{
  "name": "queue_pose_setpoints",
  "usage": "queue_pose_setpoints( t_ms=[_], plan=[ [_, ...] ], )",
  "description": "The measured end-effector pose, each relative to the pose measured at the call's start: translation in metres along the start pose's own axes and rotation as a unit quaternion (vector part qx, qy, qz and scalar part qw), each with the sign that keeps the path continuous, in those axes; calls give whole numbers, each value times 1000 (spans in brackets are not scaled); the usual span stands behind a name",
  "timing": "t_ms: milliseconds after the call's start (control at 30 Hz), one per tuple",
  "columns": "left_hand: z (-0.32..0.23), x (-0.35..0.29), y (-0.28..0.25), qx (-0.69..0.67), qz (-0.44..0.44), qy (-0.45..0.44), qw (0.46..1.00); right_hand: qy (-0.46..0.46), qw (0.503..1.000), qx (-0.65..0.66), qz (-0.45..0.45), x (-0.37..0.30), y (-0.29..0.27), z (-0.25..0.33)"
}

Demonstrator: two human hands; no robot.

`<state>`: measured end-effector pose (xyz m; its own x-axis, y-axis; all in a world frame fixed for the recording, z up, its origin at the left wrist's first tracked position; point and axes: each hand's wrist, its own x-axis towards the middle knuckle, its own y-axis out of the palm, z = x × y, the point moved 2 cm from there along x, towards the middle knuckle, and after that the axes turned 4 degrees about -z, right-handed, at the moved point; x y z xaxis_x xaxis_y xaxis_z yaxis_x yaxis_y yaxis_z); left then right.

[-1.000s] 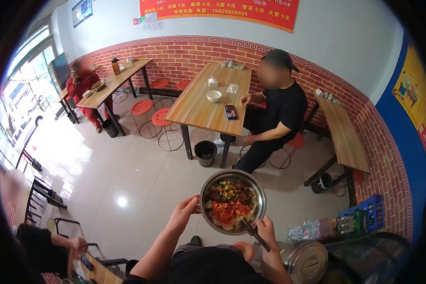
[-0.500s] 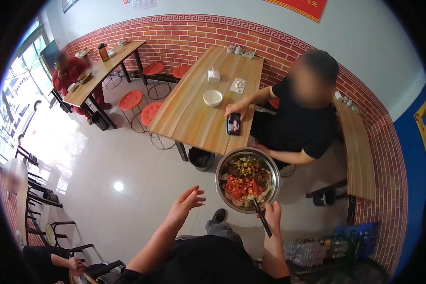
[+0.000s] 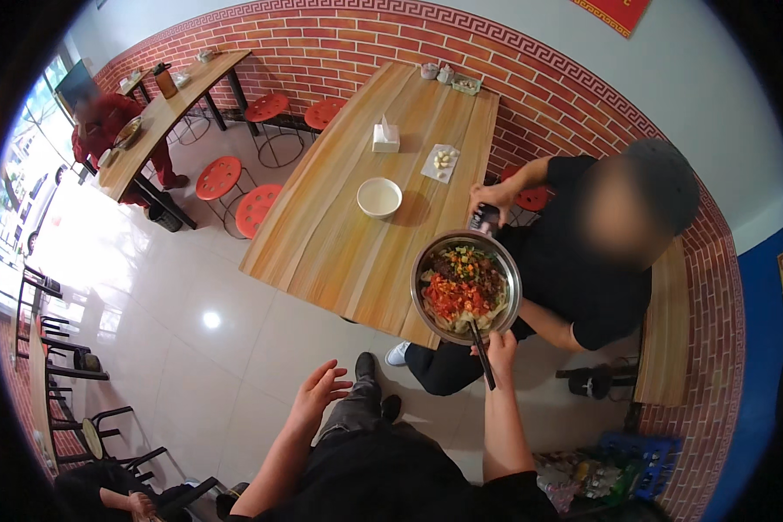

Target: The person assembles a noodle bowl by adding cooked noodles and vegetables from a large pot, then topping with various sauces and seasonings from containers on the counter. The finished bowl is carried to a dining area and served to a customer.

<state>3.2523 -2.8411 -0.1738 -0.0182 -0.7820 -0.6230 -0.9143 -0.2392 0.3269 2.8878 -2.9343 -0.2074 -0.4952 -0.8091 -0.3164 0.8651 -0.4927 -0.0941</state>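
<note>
head view: right hand (image 3: pixel 500 346) is closed on the rim of a metal bowl (image 3: pixel 465 285) and on dark chopsticks (image 3: pixel 481 355), w/ the bowl held over the near end of the wood counter (image 3: pixel 339 235). bowl is full of noodles w/ red and green bits. left hand (image 3: pixel 317 396) is empty, fingers spread, over the floor. a person in black (image 3: pixel 574 261) sits at the counter w/ a phone (image 3: pixel 485 216). a small white bowl (image 3: pixel 379 197) sits further up the counter.

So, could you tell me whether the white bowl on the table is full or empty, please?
Empty, as far as it shows: the white bowl on the wooden table has a plain pale inside, no food visible.
</note>
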Motion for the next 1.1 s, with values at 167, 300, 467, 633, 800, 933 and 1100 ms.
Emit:
queue_pose_setpoints(
  t_ms=[167, 300, 467, 633, 800, 933, 1100],
  plan=[
    [-20, 45, -7, -2, -12, -20, 1000, -3, 1000, 26, -12, 51, 50, -35],
    [-37, 79, -9, 12, -40, -34, 999, 19, 999, 47, -17, 99, 83, -45],
    [-46, 95, -29, 7, -72, -63, 995, -6, 999, 37, -13, 145, 112, -58],
    [-51, 103, -35, -25, -81, -66, 994, -15, 996, 87, -11, 186, 125, -65],
    [-46, 102, -37, -48, -100, -65, 992, -17, 995, 95, -9, 208, 140, -56],
    [-40, 80, -36, -67, -130, -51, 988, 56, 985, 158, 36, 220, 148, -61],
    [-18, 33, -36, -92, -192, -25, 977, 162, 925, 333, 91, 220, 150, -69]
  ],
)
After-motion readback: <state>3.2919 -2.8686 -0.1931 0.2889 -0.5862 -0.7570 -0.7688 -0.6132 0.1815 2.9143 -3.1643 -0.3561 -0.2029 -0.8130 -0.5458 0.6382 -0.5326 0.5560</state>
